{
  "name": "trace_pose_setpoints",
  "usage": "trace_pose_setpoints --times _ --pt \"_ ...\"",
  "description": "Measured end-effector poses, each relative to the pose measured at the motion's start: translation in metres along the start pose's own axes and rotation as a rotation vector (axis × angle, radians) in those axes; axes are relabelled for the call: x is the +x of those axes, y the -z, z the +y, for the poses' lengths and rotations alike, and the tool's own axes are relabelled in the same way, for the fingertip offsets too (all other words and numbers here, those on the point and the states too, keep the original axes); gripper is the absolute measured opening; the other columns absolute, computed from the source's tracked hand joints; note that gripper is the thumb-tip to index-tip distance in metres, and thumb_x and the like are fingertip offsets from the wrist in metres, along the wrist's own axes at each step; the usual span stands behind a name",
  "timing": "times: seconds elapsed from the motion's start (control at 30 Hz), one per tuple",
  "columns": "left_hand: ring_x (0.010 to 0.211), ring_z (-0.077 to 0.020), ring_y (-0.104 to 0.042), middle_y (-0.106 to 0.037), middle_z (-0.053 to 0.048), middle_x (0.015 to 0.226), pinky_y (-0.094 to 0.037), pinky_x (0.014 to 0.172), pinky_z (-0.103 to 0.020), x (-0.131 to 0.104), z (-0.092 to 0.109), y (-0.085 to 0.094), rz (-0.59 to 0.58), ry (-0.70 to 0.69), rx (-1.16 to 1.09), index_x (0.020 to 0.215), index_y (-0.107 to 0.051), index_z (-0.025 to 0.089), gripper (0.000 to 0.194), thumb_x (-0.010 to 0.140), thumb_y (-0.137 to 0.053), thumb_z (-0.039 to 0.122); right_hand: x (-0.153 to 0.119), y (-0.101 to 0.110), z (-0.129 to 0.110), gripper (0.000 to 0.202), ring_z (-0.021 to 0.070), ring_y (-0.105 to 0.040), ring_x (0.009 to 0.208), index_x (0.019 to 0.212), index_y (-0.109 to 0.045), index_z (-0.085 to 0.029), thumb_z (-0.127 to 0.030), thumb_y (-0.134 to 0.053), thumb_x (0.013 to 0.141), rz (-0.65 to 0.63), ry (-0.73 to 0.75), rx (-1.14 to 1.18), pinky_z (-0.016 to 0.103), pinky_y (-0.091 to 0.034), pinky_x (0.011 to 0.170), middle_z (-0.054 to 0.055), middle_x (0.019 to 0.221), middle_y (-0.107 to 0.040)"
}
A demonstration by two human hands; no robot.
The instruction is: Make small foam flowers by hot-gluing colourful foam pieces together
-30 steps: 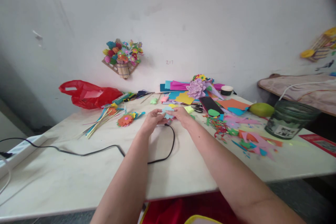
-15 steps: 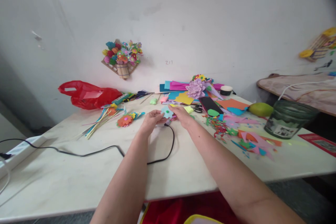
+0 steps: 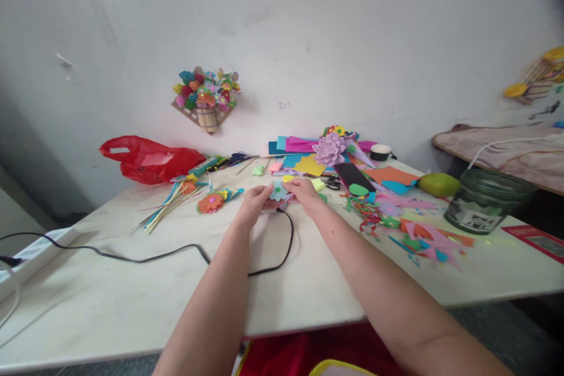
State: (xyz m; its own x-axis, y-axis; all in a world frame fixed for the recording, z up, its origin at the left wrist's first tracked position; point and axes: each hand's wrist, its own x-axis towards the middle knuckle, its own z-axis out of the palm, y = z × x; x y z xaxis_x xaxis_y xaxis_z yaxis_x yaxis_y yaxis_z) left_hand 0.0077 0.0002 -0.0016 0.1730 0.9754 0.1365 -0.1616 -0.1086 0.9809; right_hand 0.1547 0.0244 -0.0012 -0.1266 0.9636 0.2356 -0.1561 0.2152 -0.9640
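Note:
A light blue flower (image 3: 278, 192) with a green centre is pinched between both hands, a little above the middle of the table. My left hand (image 3: 255, 202) grips its left edge, fingers closed. From the other side, my right hand (image 3: 304, 192) holds the right edge between thumb and fingers. Under the hands, the end of a black cable (image 3: 288, 241) shows; what it joins is mostly hidden by them. To the left lies an orange craft flower (image 3: 210, 202) with a pink centre.
Coloured scraps (image 3: 432, 235) and a dark glass jar (image 3: 484, 200) occupy the right side. Behind the hands are scissors (image 3: 332, 182), a black phone (image 3: 352, 176) and a purple flower (image 3: 329, 149). A red plastic bag (image 3: 152, 158) and thin sticks (image 3: 167, 205) lie left.
The light blue flower has shifted slightly down and to the left. My right fingers have moved onto its right edge, and both hands still hold it.

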Motion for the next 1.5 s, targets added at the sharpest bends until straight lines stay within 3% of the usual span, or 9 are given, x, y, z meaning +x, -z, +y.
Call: trace_pose_setpoints --times 0.43,0.57,0.7,0.9,1.1,1.27,1.5 --pt "0.054 -0.0177 -0.063 -0.065 -0.005 0.064 -0.05 0.054 -0.026 -0.0002 0.0013 -0.0037 0.046 -0.045 0.132 0.076 -0.061 0.012 0.035 0.058 -0.07 0.041 -0.0011 -0.0042 0.0035 0.012 0.0084 -0.049 0.049 0.061 -0.061 -0.015 -0.027 -0.059 0.063 -0.045 0.008 -0.061 0.021 -0.037 0.049 -0.002 0.055 -0.057" --pt "0.05 -0.0175 -0.061 -0.063 -0.004 0.059 -0.05 0.051 -0.028 -0.0009 0.0034 -0.0041 0.068 -0.031 0.148 0.073 -0.058 0.013 0.038 0.059 -0.067 0.047 -0.0028 -0.0053 0.001 0.017 0.0082 -0.049 0.05 0.06 -0.06 -0.015 -0.031 -0.061 0.062 -0.027 0.001 -0.063 0.021 -0.035 0.048 -0.001 0.055 -0.056" --pt "0.048 -0.0179 -0.06 -0.061 -0.004 0.055 -0.05 0.051 -0.03 -0.0016 0.0058 -0.0022 0.087 -0.017 0.141 0.074 -0.058 0.014 0.047 0.067 -0.051 0.06 -0.0035 -0.0058 -0.0009 0.021 0.0086 -0.048 0.051 0.059 -0.06 -0.015 -0.035 -0.064 0.059 -0.011 -0.016 -0.036 0.021 -0.035 0.047 -0.001 0.055 -0.055" --pt "0.038 -0.0139 -0.055 -0.054 0.0 0.042 -0.046 0.042 -0.023 -0.0003 0.0053 0.0001 0.125 -0.088 0.191 0.06 -0.048 0.015 0.039 0.063 -0.061 0.052 -0.0019 -0.0048 -0.0001 0.022 0.009 -0.046 0.049 0.058 -0.059 -0.015 -0.036 -0.065 0.058 0.006 -0.004 -0.019 0.022 -0.034 0.046 -0.001 0.054 -0.054" --pt "0.032 -0.0097 -0.048 -0.055 0.001 0.042 -0.039 0.035 -0.02 0.0042 0.0021 0.0007 0.191 -0.158 0.272 0.057 -0.046 0.015 0.039 0.065 -0.058 0.051 -0.0039 -0.0056 -0.0004 0.029 0.0091 -0.048 0.054 0.063 -0.057 -0.015 -0.044 -0.062 0.061 -0.033 -0.028 0.022 0.02 -0.033 0.043 -0.001 0.058 -0.053" --pt "0.032 -0.0098 -0.049 -0.054 0.002 0.041 -0.039 0.036 -0.02 0.0035 0.0027 -0.0026 0.198 -0.157 0.274 0.057 -0.047 0.015 0.036 0.066 -0.058 0.049 -0.0032 -0.0076 0.0057 0.034 0.0067 -0.043 0.049 0.064 -0.057 -0.014 -0.046 -0.067 0.057 -0.113 -0.043 -0.013 0.02 -0.029 0.042 -0.002 0.057 -0.051" --pt "0.031 -0.0106 -0.049 -0.055 0.001 0.042 -0.04 0.034 -0.021 -0.0016 0.0072 -0.0081 0.172 -0.116 0.238 0.059 -0.047 0.015 0.036 0.066 -0.058 0.049 -0.0018 -0.009 0.0079 0.037 0.0053 -0.037 0.044 0.059 -0.054 -0.013 -0.047 -0.068 0.053 -0.092 -0.029 -0.044 0.02 -0.026 0.041 -0.003 0.051 -0.046"
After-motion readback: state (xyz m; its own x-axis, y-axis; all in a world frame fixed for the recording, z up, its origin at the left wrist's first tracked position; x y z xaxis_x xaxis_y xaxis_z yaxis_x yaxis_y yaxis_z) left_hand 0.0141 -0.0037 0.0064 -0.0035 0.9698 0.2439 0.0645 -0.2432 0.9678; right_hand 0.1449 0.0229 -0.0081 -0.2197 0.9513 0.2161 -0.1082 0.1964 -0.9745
